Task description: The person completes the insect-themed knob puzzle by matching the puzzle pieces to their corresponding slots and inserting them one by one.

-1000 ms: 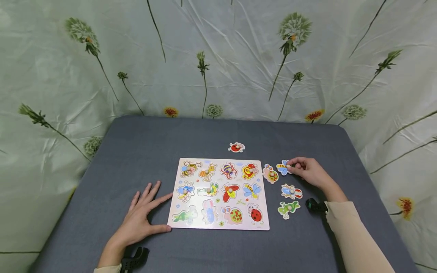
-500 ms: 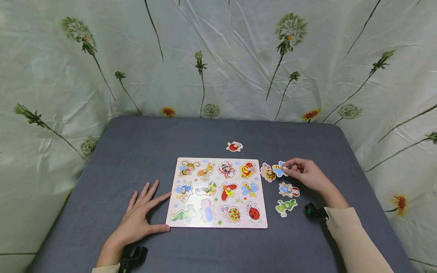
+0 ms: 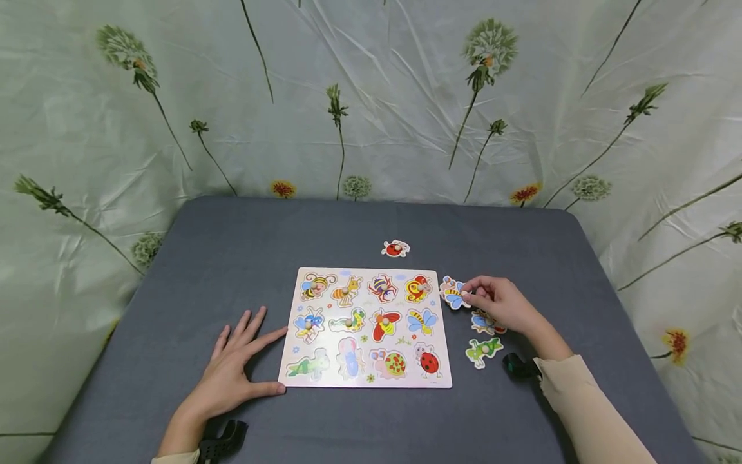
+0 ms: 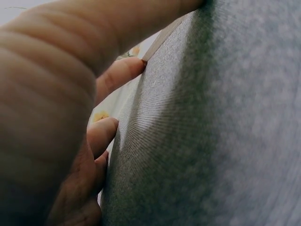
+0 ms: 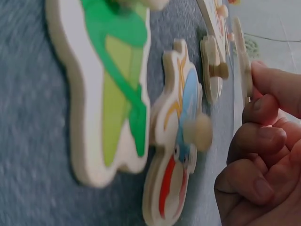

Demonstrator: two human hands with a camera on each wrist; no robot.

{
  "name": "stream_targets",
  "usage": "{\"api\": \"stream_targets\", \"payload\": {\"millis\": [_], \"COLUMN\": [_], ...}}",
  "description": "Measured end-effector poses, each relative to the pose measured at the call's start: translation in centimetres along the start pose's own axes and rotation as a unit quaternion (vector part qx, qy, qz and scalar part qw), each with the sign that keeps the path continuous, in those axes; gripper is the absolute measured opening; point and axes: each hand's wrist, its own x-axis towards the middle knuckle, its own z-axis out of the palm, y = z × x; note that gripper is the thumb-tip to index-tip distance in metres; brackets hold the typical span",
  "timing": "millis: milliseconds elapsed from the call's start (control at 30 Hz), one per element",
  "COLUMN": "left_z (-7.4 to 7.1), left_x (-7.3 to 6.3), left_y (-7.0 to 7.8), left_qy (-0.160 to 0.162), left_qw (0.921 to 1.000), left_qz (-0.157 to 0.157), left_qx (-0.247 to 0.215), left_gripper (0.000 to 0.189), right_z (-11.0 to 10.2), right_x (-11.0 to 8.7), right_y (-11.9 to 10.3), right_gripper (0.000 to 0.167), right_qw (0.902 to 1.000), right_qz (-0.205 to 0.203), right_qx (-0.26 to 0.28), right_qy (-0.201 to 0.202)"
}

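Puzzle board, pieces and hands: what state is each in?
Puzzle board: seven slots filled, five empty
Blue-winged piece: held
Right hand: pinching it
Left hand: fingers spread
Snail piece: loose, partly hidden
Ladybug piece: loose, knob up
Green piece: loose, knob up
Blue-red piece: loose, knob up

Over my feed I am seeing soft, even light on the surface (image 3: 371,425), with glare whitening the near-left part of the puzzle board (image 3: 406,310). Beyond the board, the curtain (image 3: 295,142) is catching pale sheen; right of it, the sleeve (image 3: 585,399) is casting dark shadow. Both wrist views are blurring the closest surface.
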Motion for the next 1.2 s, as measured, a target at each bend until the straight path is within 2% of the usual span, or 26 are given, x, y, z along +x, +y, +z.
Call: {"api": "stream_targets", "payload": {"millis": [267, 600, 800, 1200], "left_z": [-0.1, 0.0, 0.0, 0.1], "left_x": [0.0, 0.0, -0.1, -0.1], "left_y": [0.1, 0.1, 0.1, 0.0], "left_qy": [0.000, 0.001, 0.000, 0.005], "left_qw": [1.0000, 1.0000, 1.0000, 1.0000], "left_qz": [-0.004, -0.004, -0.009, 0.000], "left_qx": [-0.004, -0.004, -0.002, -0.002], "left_gripper": [0.104, 0.103, 0.104, 0.103], "right_z": [1.2, 3.7, 5.1, 6.0], "right_x": [-0.1, -0.2, -0.2, -0.1], "right_y": [-1.0, -2.7, -3.4, -3.9], "right_gripper": [0.020, 0.014, 0.013, 0.007], "right_qw": [0.9994, 0.9967, 0.9961, 0.9962], "right_qz": [-0.016, -0.062, -0.059, -0.079], "right_qx": [0.027, 0.041, 0.041, -0.019], "right_qy": [-0.014, -0.031, -0.051, -0.032]}}
